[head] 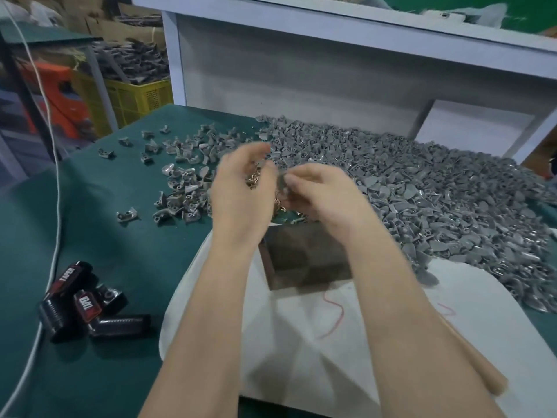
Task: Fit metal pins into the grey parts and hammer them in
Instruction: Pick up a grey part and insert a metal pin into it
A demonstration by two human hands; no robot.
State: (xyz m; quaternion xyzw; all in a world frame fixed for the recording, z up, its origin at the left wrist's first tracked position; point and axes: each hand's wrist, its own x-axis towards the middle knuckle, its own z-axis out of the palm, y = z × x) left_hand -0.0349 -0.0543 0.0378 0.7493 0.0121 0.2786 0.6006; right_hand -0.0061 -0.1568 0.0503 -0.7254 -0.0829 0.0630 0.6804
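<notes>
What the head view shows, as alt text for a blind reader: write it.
A person's left hand cups small metal pins while the right hand pinches a grey part beside it, both above a dark block on a white cloth. A big heap of grey parts covers the green table to the right.

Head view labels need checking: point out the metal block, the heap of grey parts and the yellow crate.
metal block [304, 257]: head view, its dark top face.
heap of grey parts [437, 188]: head view, middle of the pile.
yellow crate [141, 101]: head view, its perforated wall.
</notes>
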